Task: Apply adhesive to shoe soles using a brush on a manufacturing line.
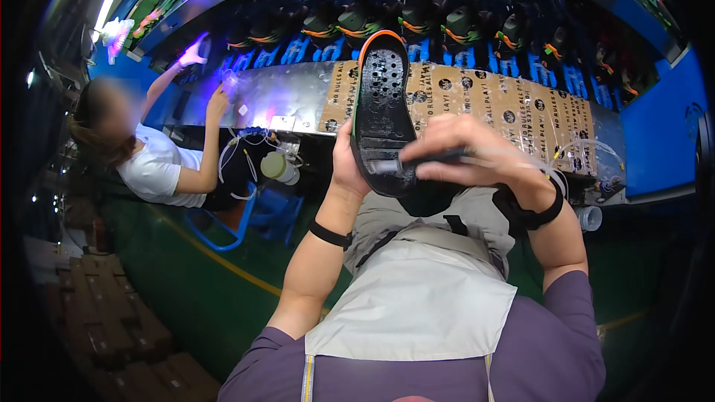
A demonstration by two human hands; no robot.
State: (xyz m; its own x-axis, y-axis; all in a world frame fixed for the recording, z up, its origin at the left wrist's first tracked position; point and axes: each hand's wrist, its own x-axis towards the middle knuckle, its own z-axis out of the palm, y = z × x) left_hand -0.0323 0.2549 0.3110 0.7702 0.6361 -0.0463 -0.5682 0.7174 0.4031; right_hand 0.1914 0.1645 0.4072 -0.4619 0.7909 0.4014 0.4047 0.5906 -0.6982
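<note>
My left hand (346, 162) is closed on the edge of a black shoe sole (384, 115) with an orange and green rim. The sole stands toe up, its inner face toward me, with round holes in its upper part and a wet-looking shine. In my right hand (469, 145) is a dark-handled brush (445, 157), blurred by motion. Its pale head lies over the heel end of the sole, and a thin clear tube seems to run back along my right hand. My right fingers are wrapped round the handle.
Printed brown cardboard (514, 108) covers the bench ahead. Behind it, dark shoes with orange trim (357, 22) ride on blue holders. A co-worker in a white shirt (160, 167) sits at left under purple light, near a pale container (277, 167). Cartons (108, 305) stack at lower left.
</note>
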